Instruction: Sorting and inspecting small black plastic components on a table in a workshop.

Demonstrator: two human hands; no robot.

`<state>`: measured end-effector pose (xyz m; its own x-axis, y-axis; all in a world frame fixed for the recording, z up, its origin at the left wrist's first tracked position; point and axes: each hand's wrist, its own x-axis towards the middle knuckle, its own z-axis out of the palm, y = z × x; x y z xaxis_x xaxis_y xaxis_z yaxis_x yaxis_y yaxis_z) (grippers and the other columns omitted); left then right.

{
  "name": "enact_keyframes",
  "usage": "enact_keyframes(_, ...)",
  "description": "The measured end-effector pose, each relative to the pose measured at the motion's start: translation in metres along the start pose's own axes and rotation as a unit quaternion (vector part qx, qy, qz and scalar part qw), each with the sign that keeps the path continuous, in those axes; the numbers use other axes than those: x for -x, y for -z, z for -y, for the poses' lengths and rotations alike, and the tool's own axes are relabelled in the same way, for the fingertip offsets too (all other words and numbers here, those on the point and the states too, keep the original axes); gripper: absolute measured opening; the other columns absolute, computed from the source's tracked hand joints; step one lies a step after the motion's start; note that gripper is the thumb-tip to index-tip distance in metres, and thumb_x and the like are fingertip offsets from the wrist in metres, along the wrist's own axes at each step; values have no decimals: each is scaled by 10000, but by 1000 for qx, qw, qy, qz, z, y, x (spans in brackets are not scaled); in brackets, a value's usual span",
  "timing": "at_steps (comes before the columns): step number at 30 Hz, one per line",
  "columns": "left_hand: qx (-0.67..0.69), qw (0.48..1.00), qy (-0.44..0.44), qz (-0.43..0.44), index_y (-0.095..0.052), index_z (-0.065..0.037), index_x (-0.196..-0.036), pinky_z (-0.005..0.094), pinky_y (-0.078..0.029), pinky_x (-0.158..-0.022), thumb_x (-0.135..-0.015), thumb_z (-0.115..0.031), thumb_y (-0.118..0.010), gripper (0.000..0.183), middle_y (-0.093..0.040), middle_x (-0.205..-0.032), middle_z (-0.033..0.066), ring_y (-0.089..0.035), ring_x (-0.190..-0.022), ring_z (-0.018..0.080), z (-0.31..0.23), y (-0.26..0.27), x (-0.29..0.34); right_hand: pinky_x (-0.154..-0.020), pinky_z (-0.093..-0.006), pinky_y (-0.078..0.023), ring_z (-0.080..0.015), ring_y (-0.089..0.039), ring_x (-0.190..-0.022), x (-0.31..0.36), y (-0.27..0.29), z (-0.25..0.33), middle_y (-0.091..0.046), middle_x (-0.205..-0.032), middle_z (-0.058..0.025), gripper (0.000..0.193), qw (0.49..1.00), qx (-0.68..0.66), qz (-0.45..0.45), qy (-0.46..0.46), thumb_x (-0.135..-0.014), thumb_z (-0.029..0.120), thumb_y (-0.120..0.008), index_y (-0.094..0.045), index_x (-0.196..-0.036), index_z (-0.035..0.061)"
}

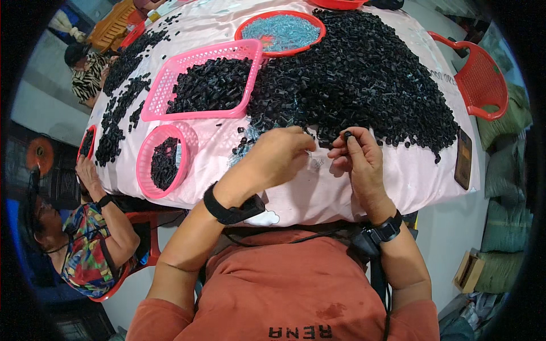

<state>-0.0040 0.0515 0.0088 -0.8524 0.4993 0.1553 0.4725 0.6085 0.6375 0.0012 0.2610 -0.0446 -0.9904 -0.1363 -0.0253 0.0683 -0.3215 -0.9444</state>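
Note:
My right hand pinches a small black plastic piece between thumb and fingertips, just above the near edge of the heap. Close by on its left, my left hand is closed, its fingers curled and pointing toward the right hand. What its fingertips hold, if anything, I cannot make out. A large heap of small black plastic pieces spreads over the cloth beyond both hands. Some clear bluish pieces lie beside my left wrist, partly hidden by the hand.
A pink rectangular basket and a pink round basket hold black pieces. The red basin contains clear bluish pieces. A phone lies by the right table edge, near a red chair. Two other people sit at the left.

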Motion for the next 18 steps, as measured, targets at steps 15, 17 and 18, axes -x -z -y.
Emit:
enact_keyframes(15, -115, 988, 55, -84, -693, -7, -930, 429, -514, -740, -816, -4, -624, 133, -647, -896, 172, -646, -842, 368, 12, 12, -4, -623, -194, -532, -93, -645, -764, 0, 1, 1, -640, -932, -57, 150, 1000, -2, 3, 6, -1048, 126, -476, -564, -1139, 45)
enact_keyframes(17, -133, 983, 69, -102, -696, -9, -942, 432, -515, -747, -819, 0, -619, 146, -651, -910, 178, -649, -856, 373, 18, 11, -7, -622, -192, -530, -90, -643, -759, -1, 1, -1, -641, -931, -52, 155, 1000, 6, 3, 12, -1047, 127, -480, -563, -1147, 43)
enact_keyframes(18, -142, 982, 63, -105, -700, -12, -942, 435, -516, -751, -816, 5, -613, 154, -651, -904, 180, -649, -853, 377, 21, 10, -8, -622, -192, -530, -90, -643, -759, -1, 0, 0, -641, -931, -52, 155, 1000, 6, 5, 12, -1047, 127, -480, -563, -1147, 43)
